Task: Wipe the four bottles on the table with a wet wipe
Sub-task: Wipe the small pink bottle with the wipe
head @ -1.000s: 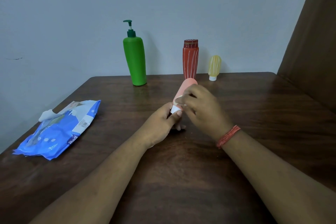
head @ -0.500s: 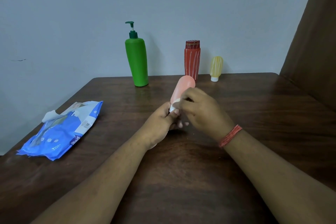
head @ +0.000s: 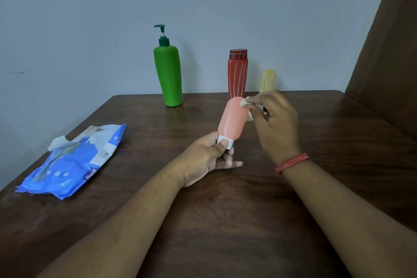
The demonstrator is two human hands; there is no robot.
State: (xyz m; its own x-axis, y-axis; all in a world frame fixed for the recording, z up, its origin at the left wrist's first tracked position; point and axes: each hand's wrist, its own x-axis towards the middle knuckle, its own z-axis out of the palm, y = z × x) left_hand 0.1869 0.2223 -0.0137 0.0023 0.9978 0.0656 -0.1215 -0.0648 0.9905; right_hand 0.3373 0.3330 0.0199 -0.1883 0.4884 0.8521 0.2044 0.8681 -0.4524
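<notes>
My left hand (head: 207, 158) grips the pink bottle (head: 232, 119) by its cap, my right hand (head: 276, 119) pinches the wipe (head: 244, 103) against it above the dark wooden table (head: 225, 221), a grey wall (head: 90, 18) behind the far edge.

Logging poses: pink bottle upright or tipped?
Tipped, cap down: the pink bottle leans right, the left hand gripping its white cap, rounded end up against the wet wipe.

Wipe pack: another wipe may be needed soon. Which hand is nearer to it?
Left. The left hand holds the pink bottle mid-table, right of the wipe pack; the right hand is farther right.
</notes>
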